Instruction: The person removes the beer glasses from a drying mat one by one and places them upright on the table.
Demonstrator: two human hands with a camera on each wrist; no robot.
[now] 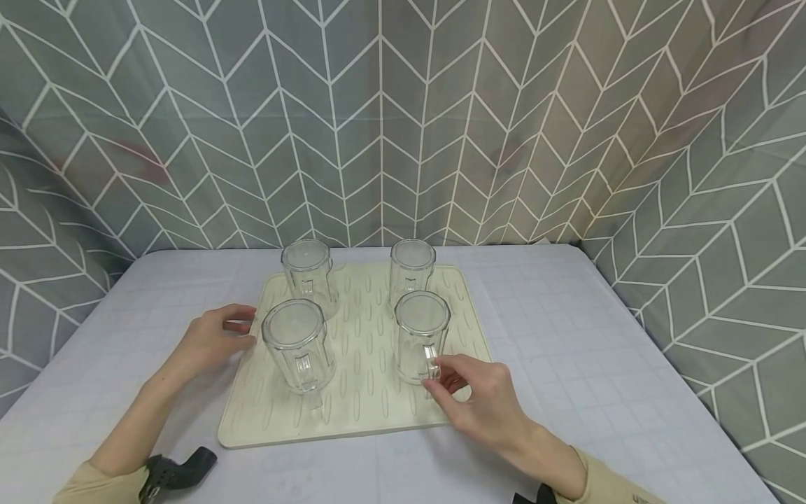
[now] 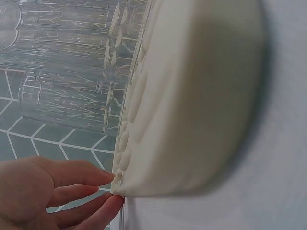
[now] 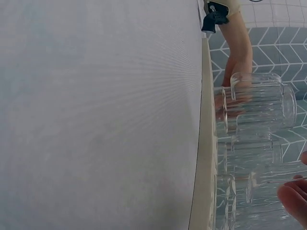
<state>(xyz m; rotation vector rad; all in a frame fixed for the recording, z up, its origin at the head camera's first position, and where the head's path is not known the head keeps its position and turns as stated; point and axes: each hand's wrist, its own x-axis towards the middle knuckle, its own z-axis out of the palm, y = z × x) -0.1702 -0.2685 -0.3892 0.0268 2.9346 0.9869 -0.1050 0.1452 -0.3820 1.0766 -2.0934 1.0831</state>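
Observation:
Several clear glass mugs stand on a cream ridged mat [image 1: 365, 409]. My right hand [image 1: 481, 399] is at the front right mug [image 1: 418, 329], thumb and forefinger pinching its handle; in the right wrist view only fingertips [image 3: 292, 199] show beside the glass. At the mat's left edge rests my left hand [image 1: 214, 339], its fingers loosely bent and holding no mug. The left wrist view has those fingertips [image 2: 108, 178] right at the mat's edge. Nearest to that hand is the front left mug [image 1: 296, 350], its handle toward me.
Behind these two are a back left mug [image 1: 308, 269] and a back right mug [image 1: 411, 269]. A white cloth covers the table [image 1: 535, 308]. Patterned curtains [image 1: 403, 126] hang along the back and sides.

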